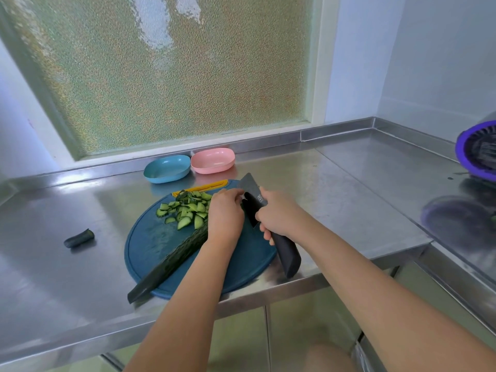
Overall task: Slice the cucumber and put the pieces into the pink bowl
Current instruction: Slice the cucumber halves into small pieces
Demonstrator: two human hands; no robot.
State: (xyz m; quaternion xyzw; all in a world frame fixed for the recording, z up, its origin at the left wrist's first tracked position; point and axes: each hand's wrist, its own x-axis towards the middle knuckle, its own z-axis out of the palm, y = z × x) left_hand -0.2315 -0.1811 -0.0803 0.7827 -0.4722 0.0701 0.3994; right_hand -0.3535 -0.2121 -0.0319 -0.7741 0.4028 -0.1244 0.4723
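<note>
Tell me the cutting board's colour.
The cutting board is dark blue, with a yellow strip at the far edge; head view.

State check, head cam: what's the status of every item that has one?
cucumber, partly sliced, long piece lying on the board
slices, piled on the board, none in a bowl
pink bowl, upright, empty
blue bowl, upright, empty
knife, gripped in right hand
left hand, at cucumber's cut end, grip hidden
cut-off end, lying on the counter
</note>
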